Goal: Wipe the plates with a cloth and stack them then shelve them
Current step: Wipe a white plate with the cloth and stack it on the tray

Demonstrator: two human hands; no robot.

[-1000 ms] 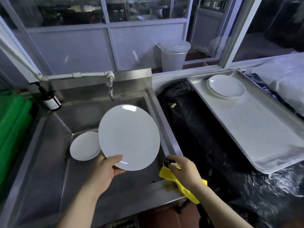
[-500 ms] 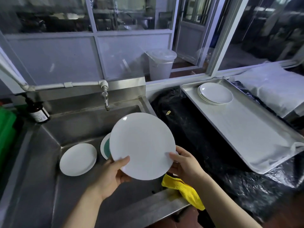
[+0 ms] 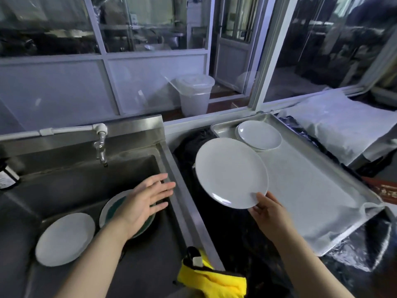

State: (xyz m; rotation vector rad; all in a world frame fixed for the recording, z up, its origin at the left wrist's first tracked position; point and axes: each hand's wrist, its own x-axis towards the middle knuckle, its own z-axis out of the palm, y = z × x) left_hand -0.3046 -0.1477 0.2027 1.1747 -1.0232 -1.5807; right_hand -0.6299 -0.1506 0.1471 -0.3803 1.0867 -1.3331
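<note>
Right hand [image 3: 269, 214], lower centre-right: grips the near rim of a white plate [image 3: 231, 173], thumb on top. Plate held in the air, tilted, over the black counter and the left edge of the metal tray [image 3: 318, 194].

Left hand [image 3: 142, 202], centre-left: fingers straight and spread, holding nothing, above the sink [image 3: 75, 183].

Under that hand: teal-centred plate [image 3: 113, 208] on the sink floor; white plate stack [image 3: 64, 238] beside it at lower left.

Upper right of tray: small stack of white plates [image 3: 260, 135].

Yellow cloth [image 3: 214, 281] lies on the sink's front edge, bottom centre. Tap [image 3: 101, 145] at the sink's back wall.
</note>
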